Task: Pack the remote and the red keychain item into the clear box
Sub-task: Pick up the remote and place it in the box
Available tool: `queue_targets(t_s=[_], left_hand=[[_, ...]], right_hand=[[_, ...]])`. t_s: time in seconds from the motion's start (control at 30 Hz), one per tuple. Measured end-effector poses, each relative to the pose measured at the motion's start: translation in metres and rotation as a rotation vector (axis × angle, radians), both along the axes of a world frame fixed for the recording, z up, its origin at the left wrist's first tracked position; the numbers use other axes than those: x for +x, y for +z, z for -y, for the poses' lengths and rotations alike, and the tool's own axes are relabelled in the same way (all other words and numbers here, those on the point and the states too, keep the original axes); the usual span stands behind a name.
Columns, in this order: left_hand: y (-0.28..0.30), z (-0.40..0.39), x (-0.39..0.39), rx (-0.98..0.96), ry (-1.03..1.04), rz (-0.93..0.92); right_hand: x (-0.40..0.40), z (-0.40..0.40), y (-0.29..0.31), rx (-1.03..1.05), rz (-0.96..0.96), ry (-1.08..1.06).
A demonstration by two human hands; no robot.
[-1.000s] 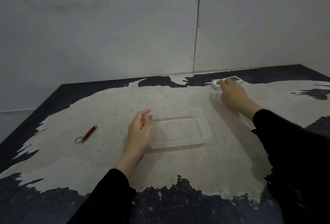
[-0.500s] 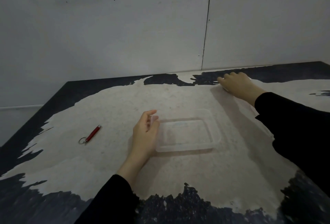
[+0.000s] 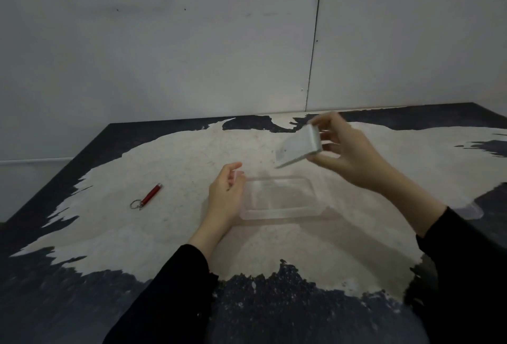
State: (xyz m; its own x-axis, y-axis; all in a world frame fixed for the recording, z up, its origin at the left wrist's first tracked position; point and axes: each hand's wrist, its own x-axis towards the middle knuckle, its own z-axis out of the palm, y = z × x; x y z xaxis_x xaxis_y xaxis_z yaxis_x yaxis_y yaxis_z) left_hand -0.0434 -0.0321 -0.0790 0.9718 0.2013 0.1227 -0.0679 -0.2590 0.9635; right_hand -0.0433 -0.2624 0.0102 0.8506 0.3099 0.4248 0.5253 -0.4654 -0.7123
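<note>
Sitting in the middle of the table (image 3: 170,234) is the clear box (image 3: 282,197), and everything else can be told from it. The table top is dark, with a big pale, rough patch all around the box and dark edges showing near the person and far behind the box. Behind the table stands a plain grey wall (image 3: 192,50) with small dots on it and one thin line running up and down, above and a bit to the right of the box.

The box lies flat with its open side up and its long side running left to right.

The left hand (image 3: 226,193) rests against the left end of the box, fingers bent and loosely spread, thumb up; it is not wrapped around anything.

The right hand (image 3: 348,151) is up in the air, above and to the right of the box, pinching the remote (image 3: 297,149) by its right end. The remote is white and flat. It is tilted: the held end is high and the free end points down and left toward the far side of the box. It does not touch the box.

The red keychain (image 3: 149,195) lies on the pale patch well to the left of the box. Its red end points up and right, and its ring end points down and left.

Both arms wear black sleeves (image 3: 175,289)
</note>
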Motion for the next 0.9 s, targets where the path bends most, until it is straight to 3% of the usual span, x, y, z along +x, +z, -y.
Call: queue_targets(t_s=[0.13, 0.27, 0.4, 0.63, 0.8, 0.9], left_hand=[[0.004, 0.000, -0.006, 0.041, -0.074, 0.081], [0.005, -0.004, -0.007, 0.274, -0.192, 0.180], [0.010, -0.003, -0.007, 0.153, -0.218, 0.161], [0.014, -0.002, -0.009, 0.120, -0.129, 0.117], [0.013, -0.002, -0.007, 0.229, -0.139, 0.206], [0.012, 0.000, -0.008, 0.166, -0.154, 0.159]], right_hand=[[-0.008, -0.012, -0.017, -0.169, -0.015, 0.121], [-0.004, -0.010, -0.026, -0.203, -0.040, 0.142], [0.004, -0.012, -0.028, -0.338, -0.093, 0.086], [0.014, -0.023, -0.035, -0.600, -0.216, 0.089], [0.018, -0.027, -0.039, -0.624, -0.052, 0.013], [0.014, -0.025, -0.045, -0.649, 0.044, -0.021]])
